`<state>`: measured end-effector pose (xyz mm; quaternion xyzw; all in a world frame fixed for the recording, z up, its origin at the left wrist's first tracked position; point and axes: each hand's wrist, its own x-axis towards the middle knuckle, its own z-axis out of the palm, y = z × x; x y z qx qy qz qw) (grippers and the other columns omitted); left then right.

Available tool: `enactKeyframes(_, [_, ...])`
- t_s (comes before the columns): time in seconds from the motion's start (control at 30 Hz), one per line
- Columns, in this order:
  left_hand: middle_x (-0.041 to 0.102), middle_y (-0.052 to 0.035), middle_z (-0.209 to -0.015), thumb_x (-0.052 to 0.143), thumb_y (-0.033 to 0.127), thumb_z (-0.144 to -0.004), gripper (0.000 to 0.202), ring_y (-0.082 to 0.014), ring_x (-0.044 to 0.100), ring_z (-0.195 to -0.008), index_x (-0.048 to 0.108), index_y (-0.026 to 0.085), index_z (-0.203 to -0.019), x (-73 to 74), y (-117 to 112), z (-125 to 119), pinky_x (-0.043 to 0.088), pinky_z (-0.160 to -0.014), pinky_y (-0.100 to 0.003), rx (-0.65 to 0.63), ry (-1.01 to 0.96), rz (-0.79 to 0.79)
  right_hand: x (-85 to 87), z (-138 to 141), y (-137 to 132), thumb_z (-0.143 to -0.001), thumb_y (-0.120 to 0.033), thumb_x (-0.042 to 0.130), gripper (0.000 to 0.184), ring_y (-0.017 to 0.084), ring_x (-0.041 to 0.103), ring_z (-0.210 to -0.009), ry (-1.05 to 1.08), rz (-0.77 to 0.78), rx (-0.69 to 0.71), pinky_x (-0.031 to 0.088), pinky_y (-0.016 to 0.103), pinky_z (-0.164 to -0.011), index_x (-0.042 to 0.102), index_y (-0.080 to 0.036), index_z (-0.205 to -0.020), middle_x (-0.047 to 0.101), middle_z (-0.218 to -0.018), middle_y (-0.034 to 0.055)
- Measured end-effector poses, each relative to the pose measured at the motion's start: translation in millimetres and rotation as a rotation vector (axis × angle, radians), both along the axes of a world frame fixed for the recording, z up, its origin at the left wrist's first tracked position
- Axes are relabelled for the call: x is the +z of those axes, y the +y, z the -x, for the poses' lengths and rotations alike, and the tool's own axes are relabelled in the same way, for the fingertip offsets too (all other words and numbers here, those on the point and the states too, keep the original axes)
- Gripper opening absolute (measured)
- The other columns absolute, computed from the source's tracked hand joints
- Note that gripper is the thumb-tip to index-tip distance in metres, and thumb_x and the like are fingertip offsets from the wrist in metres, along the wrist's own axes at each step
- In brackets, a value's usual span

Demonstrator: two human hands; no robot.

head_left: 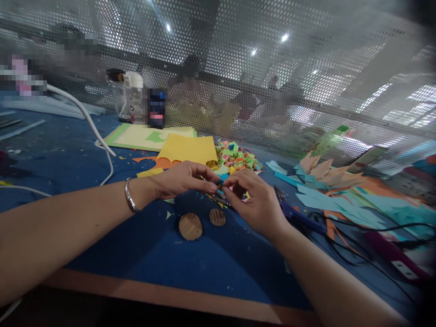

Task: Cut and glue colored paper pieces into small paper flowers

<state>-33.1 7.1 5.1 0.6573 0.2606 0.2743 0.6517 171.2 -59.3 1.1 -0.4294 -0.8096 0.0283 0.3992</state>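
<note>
My left hand [184, 179] and my right hand [254, 200] meet above the blue table [153, 254], fingertips pinched together on a tiny paper piece [220, 185] that is too small to name. A silver bracelet [129, 196] circles my left wrist. Two brown cardboard discs lie just below the hands: a larger disc [190, 226] and a smaller disc [217, 217]. Behind the hands lie a yellow paper sheet [189, 149] and a heap of small folded colourful paper bits [238, 159].
A blue glue gun [299, 217] with black cords lies right of my right hand. Light-blue and orange paper cuttings [340, 200] spread at the right. A white cable [91, 127], bottles [131, 97] and a perforated screen [238, 68] stand at the back.
</note>
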Motion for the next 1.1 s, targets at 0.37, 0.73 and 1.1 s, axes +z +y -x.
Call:
enactKeyframes(0.37, [0.07, -0.0032, -0.082, 0.082, 0.03, -0.071, 0.03, -0.0109, 0.062, -0.074, 0.073, 0.013, -0.093, -2.0, 0.8, -0.1, 0.048, -0.074, -0.027, 0.003, 0.029, 0.004, -1.0, 0.0, 0.0, -0.086, -0.01, 0.058, 0.009, 0.015, 0.056, -0.067, -0.006, 0.009, 0.034, 0.046, 0.029, -0.058, 0.062, -0.018, -0.084, 0.057, -0.081, 0.0032])
enactKeyframes(0.73, [0.069, -0.0017, -0.075, 0.079, 0.032, -0.073, 0.026, -0.0093, 0.061, -0.066, 0.072, 0.012, -0.088, -1.9, -2.4, -4.5, 0.049, -0.068, -0.025, 0.068, 0.034, -0.039, -2.8, 1.0, 1.2, -0.086, -0.01, 0.057, 0.01, 0.014, 0.054, -0.065, -0.016, -0.013, 0.05, 0.046, 0.028, -0.059, 0.06, -0.019, -0.087, 0.058, -0.083, 0.0035])
enactKeyframes(1.1, [0.069, -0.0018, -0.076, 0.079, 0.03, -0.073, 0.023, -0.0096, 0.062, -0.067, 0.072, 0.012, -0.086, -0.2, -3.5, -5.6, 0.047, -0.068, -0.025, 0.066, 0.013, 0.049, -1.4, 2.4, 0.3, -0.087, -0.01, 0.057, 0.012, 0.016, 0.055, -0.07, -0.012, -0.025, 0.065, 0.047, 0.029, -0.059, 0.058, -0.022, -0.086, 0.059, -0.082, 0.0037])
